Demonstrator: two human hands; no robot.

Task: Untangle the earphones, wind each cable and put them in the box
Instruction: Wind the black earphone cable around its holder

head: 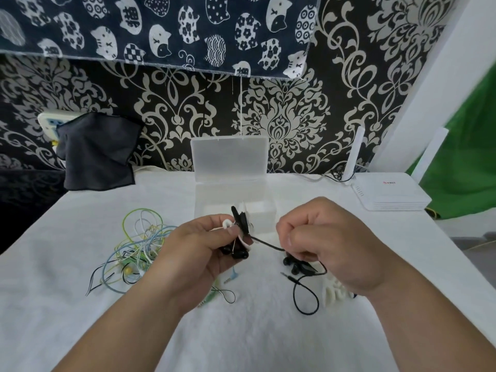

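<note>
Right of the box (229,159), router (389,191) label unreadable; left of it, cloth (99,154) hides most of a wall socket (51,121).

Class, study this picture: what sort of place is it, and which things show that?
Probably a room in a home, not a workshop: damask wallpaper, a cat-print cloth hung above, and a white router on the cloth-covered table.

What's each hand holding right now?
Left hand: closed, gripping the black earphones and a white earbud.
Right hand: closed, pinching the black cable.
</note>
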